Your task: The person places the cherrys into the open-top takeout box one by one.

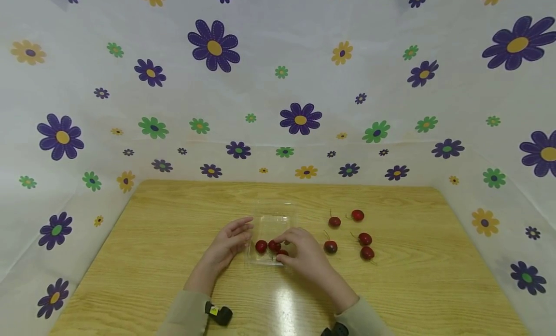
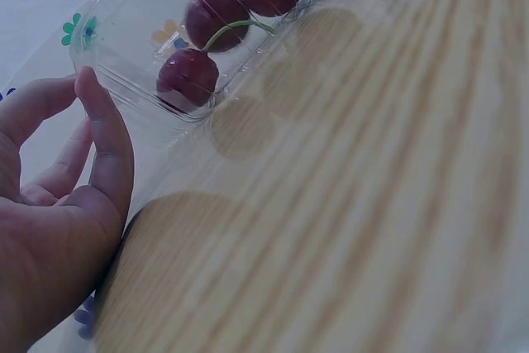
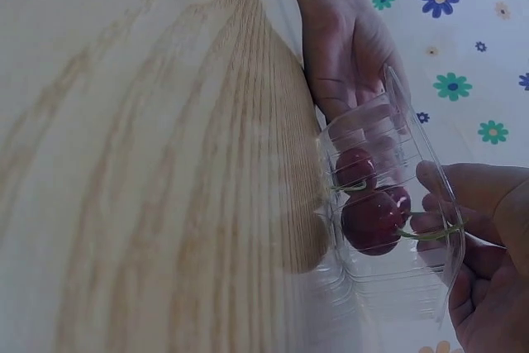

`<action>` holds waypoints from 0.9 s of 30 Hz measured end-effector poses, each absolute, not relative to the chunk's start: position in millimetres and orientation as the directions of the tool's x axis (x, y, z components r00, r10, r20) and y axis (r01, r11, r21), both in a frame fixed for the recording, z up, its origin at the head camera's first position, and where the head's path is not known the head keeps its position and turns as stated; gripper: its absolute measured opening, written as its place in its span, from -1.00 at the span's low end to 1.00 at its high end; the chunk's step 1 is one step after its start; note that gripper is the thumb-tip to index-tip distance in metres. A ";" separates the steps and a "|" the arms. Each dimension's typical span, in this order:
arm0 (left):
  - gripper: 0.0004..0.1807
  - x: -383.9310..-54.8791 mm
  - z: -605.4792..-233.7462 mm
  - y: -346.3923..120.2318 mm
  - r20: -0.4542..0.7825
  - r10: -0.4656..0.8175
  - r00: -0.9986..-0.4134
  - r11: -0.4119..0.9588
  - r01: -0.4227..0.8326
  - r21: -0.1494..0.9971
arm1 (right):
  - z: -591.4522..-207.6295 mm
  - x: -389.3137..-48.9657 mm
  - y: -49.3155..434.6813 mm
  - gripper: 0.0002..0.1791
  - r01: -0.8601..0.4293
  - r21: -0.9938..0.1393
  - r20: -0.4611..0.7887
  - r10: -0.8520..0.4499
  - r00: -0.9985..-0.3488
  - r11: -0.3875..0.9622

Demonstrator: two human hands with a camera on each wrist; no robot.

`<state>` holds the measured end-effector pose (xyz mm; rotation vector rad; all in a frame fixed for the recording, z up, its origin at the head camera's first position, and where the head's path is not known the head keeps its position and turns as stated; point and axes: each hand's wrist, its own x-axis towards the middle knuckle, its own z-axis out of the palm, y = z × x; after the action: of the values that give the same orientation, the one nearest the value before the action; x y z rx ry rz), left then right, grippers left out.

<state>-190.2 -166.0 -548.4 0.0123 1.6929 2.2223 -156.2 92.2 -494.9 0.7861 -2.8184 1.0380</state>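
A clear plastic box [image 1: 273, 210] stands on the table, with three dark red cherries inside, among them a cherry [image 1: 261, 246] at the near left. My right hand [image 1: 306, 256] reaches over the box's right side, fingers bent and spread around the cherries. In the right wrist view a gap shows between its fingertips and the closest cherry [image 3: 369, 222], whose green stem passes by them. At the box's left side, my left hand [image 1: 227, 245] has its fingers loosely bent, fingertips by the wall; whether they touch it I cannot tell.
Several more cherries with stems lie on the wooden table [image 1: 165, 230] to the right of the box, including a cherry [image 1: 330, 247] close to my right hand. A white flower-patterned cloth [image 1: 260, 94] borders the table at the back and both sides.
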 end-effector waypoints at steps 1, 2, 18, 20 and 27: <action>-0.41 -189.9 -548.6 -166.4 -0.194 0.278 -0.941 -0.230 -0.261 0.938 | -495.2 -156.4 92.1 -0.66 -0.472 -0.599 0.204 -0.447 -0.871 0.647; -0.41 -189.9 -549.1 -166.8 -0.189 0.283 -0.940 -0.229 -0.258 0.939 | -495.1 -156.4 92.1 -0.66 -0.471 -0.603 0.203 -0.446 -0.871 0.644; -0.38 -191.8 -549.8 -165.8 -0.219 0.274 -0.937 -0.224 -0.283 0.932 | -496.6 -156.6 95.1 -0.68 -0.413 -0.721 0.217 -0.384 -0.897 0.557; -0.38 -191.9 -550.7 -166.1 -0.217 0.277 -0.936 -0.225 -0.283 0.932 | -495.0 -156.4 96.2 -0.68 -0.404 -0.729 0.216 -0.375 -0.902 0.552; -0.39 -191.7 -552.0 -166.6 -0.218 0.269 -0.938 -0.225 -0.282 0.933 | -489.7 -156.2 102.4 -0.67 -0.377 -0.730 0.212 -0.336 -0.918 0.570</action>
<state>-191.7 -166.6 -552.0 -0.0149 1.6908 2.2168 -156.2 102.4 -489.7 0.6223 -2.7396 1.2925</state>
